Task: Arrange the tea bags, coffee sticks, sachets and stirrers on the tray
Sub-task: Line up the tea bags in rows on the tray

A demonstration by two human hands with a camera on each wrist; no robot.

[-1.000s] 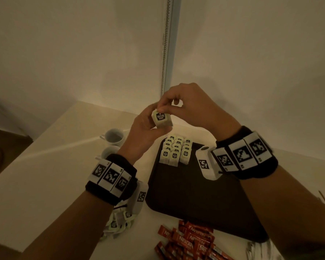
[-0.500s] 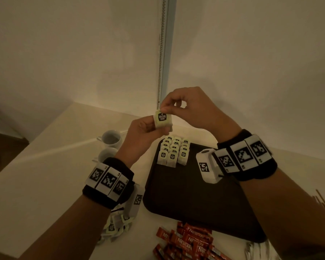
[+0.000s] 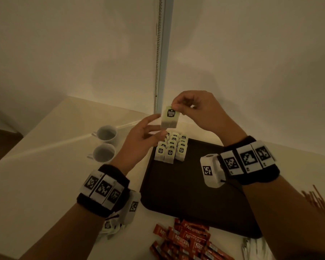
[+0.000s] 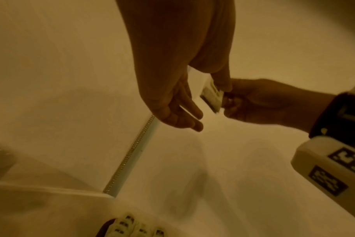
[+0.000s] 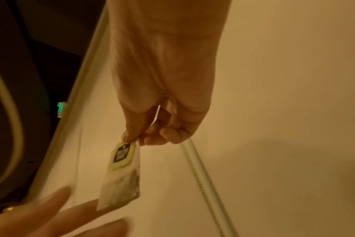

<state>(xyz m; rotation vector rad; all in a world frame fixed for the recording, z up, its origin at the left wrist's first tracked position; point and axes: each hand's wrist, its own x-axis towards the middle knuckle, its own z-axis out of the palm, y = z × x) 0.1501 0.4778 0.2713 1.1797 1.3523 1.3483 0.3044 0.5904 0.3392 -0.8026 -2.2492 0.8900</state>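
My right hand (image 3: 174, 106) pinches the top edge of a white tea bag (image 3: 170, 119) with a black label, which hangs in the air above the far left corner of the dark tray (image 3: 186, 194). In the right wrist view my thumb and forefinger pinch the tea bag (image 5: 121, 176) at its tag. My left hand (image 3: 156, 126) sits just left of and below it, fingers straight and spread, holding nothing. In the left wrist view the tea bag (image 4: 212, 96) hangs between both hands. Several tea bags (image 3: 172, 149) stand in rows on the tray's far left corner.
Two white cups (image 3: 106, 134) stand left of the tray. Loose tea bags (image 3: 111, 226) lie under my left wrist. Red coffee sticks (image 3: 186, 241) lie in front of the tray, sachets (image 3: 253, 246) at the front right, and stirrers (image 3: 319, 203) to its right. Walls meet behind.
Both hands held the tea bag before. My left hand has let go and opened, and my right hand has lifted the bag so it hangs by its top.
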